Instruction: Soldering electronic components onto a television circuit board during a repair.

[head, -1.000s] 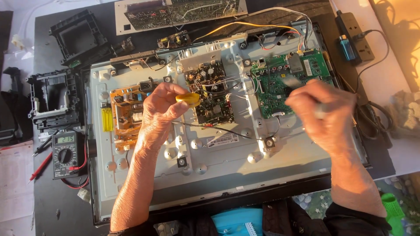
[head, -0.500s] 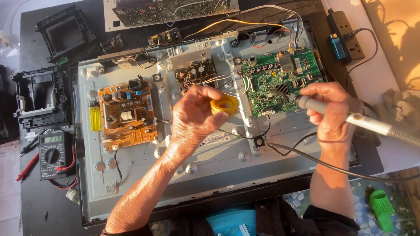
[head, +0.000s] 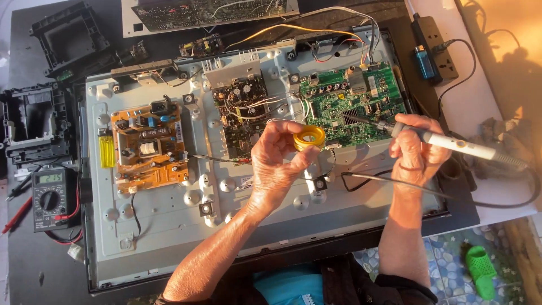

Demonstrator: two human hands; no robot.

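My left hand holds a small yellow spool of solder wire above the middle of an opened flat-screen chassis. My right hand grips a white-handled soldering iron, whose tip points left over the green circuit board. A dark middle board lies just behind my left hand. An orange power board sits on the left of the metal panel.
A multimeter with red and black leads lies at the left edge. Black plastic frames sit at far left. A power strip lies at upper right, another circuit board at the top. A yellow lighter rests beside the orange board.
My left hand with the spool has moved right, from over the middle board. My right hand has turned the iron so its tip now points over the green board.
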